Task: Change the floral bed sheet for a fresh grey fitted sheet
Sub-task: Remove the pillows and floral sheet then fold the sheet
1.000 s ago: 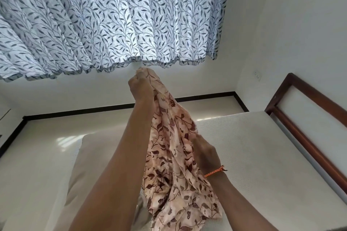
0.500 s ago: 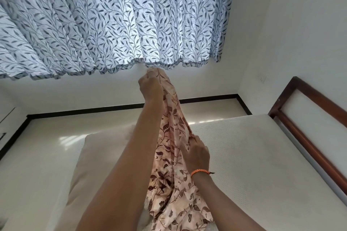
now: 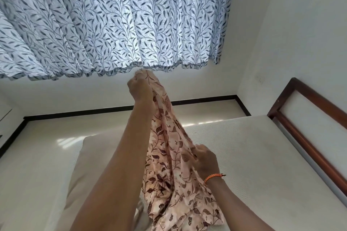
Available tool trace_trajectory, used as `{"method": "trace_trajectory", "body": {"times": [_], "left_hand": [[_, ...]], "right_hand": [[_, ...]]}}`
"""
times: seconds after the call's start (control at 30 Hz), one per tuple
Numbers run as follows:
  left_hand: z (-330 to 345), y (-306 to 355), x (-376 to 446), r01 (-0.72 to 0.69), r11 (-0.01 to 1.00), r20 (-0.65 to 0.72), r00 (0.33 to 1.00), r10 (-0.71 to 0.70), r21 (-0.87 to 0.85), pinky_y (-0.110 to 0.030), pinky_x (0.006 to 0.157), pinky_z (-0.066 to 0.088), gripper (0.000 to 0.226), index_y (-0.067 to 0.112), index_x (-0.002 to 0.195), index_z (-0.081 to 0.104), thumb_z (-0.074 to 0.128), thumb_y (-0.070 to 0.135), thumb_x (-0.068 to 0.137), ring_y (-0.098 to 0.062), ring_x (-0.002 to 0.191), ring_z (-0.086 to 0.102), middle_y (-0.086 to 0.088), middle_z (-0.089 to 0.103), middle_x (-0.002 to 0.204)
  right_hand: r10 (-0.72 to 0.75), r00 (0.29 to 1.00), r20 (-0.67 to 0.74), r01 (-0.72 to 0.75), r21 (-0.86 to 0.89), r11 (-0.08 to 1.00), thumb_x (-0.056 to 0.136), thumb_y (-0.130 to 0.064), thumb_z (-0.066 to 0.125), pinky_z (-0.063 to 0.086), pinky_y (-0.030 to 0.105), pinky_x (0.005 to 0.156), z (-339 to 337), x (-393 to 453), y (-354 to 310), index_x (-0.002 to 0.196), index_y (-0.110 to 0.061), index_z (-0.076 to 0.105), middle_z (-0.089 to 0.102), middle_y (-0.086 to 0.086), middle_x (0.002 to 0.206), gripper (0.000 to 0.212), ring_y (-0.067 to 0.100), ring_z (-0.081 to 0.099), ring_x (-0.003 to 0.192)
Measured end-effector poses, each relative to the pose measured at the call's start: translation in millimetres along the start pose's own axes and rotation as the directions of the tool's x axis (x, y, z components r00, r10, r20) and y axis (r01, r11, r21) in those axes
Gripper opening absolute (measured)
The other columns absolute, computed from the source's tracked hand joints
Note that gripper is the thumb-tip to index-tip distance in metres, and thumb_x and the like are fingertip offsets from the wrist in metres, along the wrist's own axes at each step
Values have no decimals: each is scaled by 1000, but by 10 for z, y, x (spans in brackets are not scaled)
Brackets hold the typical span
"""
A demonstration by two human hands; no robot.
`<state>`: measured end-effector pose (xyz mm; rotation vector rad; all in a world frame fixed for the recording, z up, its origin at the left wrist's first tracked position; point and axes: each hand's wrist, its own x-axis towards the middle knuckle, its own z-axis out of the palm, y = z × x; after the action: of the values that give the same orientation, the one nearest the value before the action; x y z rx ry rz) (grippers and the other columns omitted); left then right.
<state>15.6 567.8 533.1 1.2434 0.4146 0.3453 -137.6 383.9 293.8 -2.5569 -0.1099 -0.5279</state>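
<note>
The floral bed sheet [image 3: 169, 170], peach with dark brown leaves, hangs bunched in the air above the bare white mattress [image 3: 253, 155]. My left hand [image 3: 139, 86] is raised high and grips the sheet's top end in a fist. Lower down, my right hand [image 3: 203, 159], with an orange cord on the wrist, grips the gathered cloth from the right side. The sheet's bottom folds trail down onto the mattress between my forearms. No grey fitted sheet is in view.
A cream pillow [image 3: 97, 165] lies on the mattress at the left, under my left arm. The brown wooden bed frame [image 3: 308, 137] runs along the right wall. A blue leaf-print curtain [image 3: 116, 20] hangs ahead, above pale floor [image 3: 56, 131] with black skirting.
My right hand has slid up the hanging sheet towards my raised left hand, gathering more cloth. The left hand stays high on the sheet's top end.
</note>
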Motion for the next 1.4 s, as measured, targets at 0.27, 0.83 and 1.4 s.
{"method": "trace_trajectory", "body": {"times": [0.27, 0.83, 1.4], "left_hand": [[31, -23, 27, 13, 999, -35, 999, -15, -43, -50, 77, 61, 35, 18, 76, 62, 48, 26, 107, -23, 75, 65, -3, 65, 79], [-362, 121, 224, -182, 812, -229, 905, 359, 555, -44, 85, 49, 46, -8, 107, 76, 39, 21, 108, -42, 104, 69, -29, 74, 111], [-588, -266, 348, -103, 993, 175, 978, 113, -63, -33, 55, 40, 34, 25, 70, 49, 70, 36, 95, -18, 57, 47, 2, 45, 63]], "right_hand": [[501, 858, -114, -415, 422, 806, 91, -41, 80, 57, 34, 59, -119, 197, 37, 87, -21, 83, 70, -14, 68, 20, 4, 65, 62], [416, 821, -391, -127, 585, 801, 83, 10, 73, 44, 19, 63, -1416, 1458, 69, 79, -4, 65, 58, -7, 68, 16, 0, 52, 62], [356, 873, -332, -131, 544, 829, 82, 3, 75, 44, 30, 58, -1885, 1705, 318, 68, -5, 62, 59, 13, 64, 20, 13, 49, 59]]}}
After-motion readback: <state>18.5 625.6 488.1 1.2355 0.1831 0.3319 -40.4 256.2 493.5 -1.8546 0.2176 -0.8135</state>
